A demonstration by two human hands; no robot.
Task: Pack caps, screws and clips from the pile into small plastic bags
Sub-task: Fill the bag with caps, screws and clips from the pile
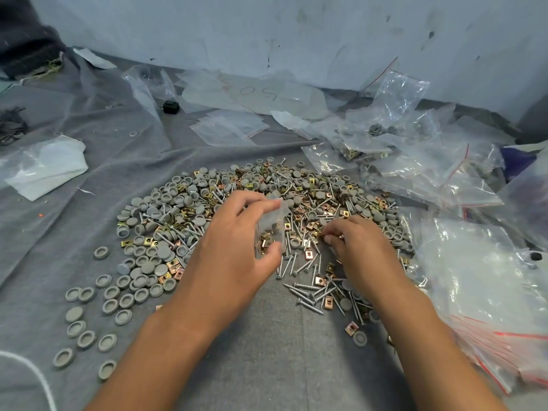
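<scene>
A wide pile (237, 197) of grey round caps, silver screws and brass clips covers the grey cloth in the middle. Over its centre, my left hand (237, 247) pinches a small clear plastic bag (274, 221) between thumb and fingers; a few pieces show inside it. Just right of the bag, my right hand (358, 247) lies on the pile with its fingertips pinching small parts among the clips and screws. Loose caps (109, 304) spread out to the lower left, and screws (311, 292) lie between my wrists.
A stack of empty red-striped zip bags (486, 321) lies at the right. Filled and crumpled bags (394, 137) heap up at the back right. Flat empty bags (228, 126) and a small black object (171, 107) lie behind the pile. A white wall closes the back.
</scene>
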